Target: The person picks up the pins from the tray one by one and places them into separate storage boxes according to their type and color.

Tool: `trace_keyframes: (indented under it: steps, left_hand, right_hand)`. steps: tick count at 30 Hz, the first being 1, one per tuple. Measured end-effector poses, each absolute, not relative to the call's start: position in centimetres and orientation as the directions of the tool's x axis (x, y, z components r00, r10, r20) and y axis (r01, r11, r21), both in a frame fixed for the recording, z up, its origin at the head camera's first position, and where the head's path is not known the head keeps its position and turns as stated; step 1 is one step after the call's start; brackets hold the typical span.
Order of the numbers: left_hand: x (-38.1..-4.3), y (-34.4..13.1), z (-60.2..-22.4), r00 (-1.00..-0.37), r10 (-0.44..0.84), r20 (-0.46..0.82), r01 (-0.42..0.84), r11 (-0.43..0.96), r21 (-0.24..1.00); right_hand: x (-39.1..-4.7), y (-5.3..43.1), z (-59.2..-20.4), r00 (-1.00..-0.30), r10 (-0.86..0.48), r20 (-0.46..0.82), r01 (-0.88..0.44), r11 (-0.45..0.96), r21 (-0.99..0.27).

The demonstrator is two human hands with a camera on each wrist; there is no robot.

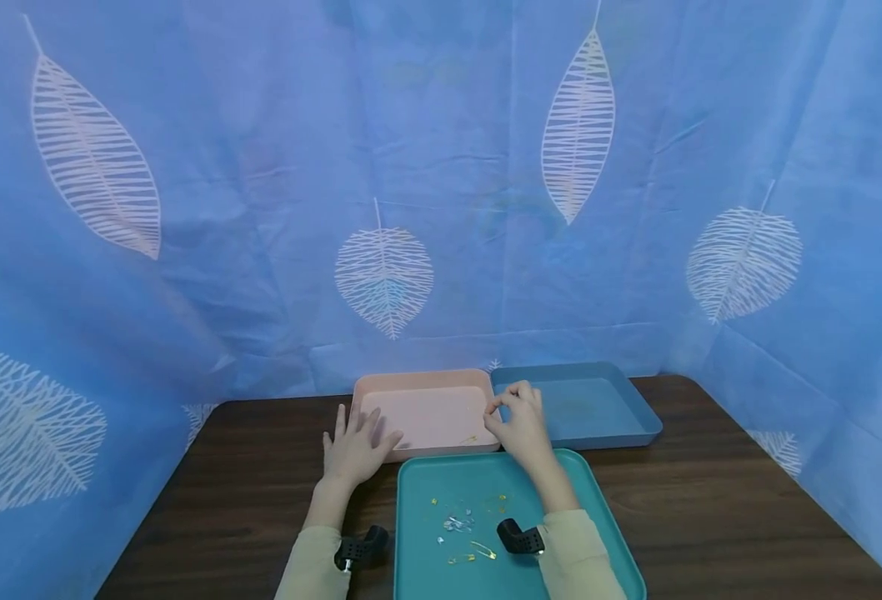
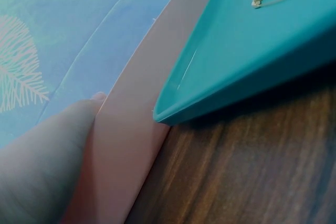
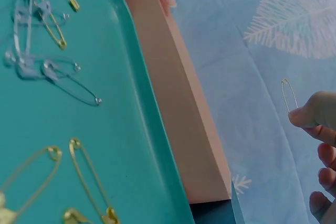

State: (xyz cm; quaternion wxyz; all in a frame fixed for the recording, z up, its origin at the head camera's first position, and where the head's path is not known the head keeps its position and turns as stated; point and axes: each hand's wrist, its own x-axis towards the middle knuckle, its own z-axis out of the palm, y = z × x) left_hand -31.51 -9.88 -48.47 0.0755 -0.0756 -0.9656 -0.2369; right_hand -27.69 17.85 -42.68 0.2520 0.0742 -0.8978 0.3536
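Observation:
My right hand (image 1: 519, 425) pinches a thin safety pin (image 3: 284, 88) between thumb and forefinger, above the right end of the pink tray (image 1: 418, 408). The other fingers curl in below it in the right wrist view. At the pink tray's near left corner lies my left hand (image 1: 354, 454), its fingers spread and its thumb at the rim. Inside that tray is one gold safety pin (image 1: 469, 439). The teal tray (image 1: 418, 483) in front carries silver safety pins (image 3: 73, 85) in a loose cluster, with gold safety pins (image 3: 92, 177) scattered around them.
A blue tray (image 1: 591, 408) stands to the right of the pink one, at the back of the dark wooden table (image 1: 711, 508). Behind the table hangs a blue cloth (image 1: 456, 167) with white leaf prints. Black straps (image 1: 519, 537) circle both wrists.

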Motion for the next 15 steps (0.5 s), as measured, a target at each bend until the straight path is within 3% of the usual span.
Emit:
trace_keyframes:
  steps: [15]
  left_hand:
    - [-31.7,-10.0,-48.6,-0.977,0.106,0.187,0.180,0.878,0.442]
  right_hand:
    - [-31.2,17.3,-43.4,-0.895,-0.011,0.446,-0.283,0.787,-0.548]
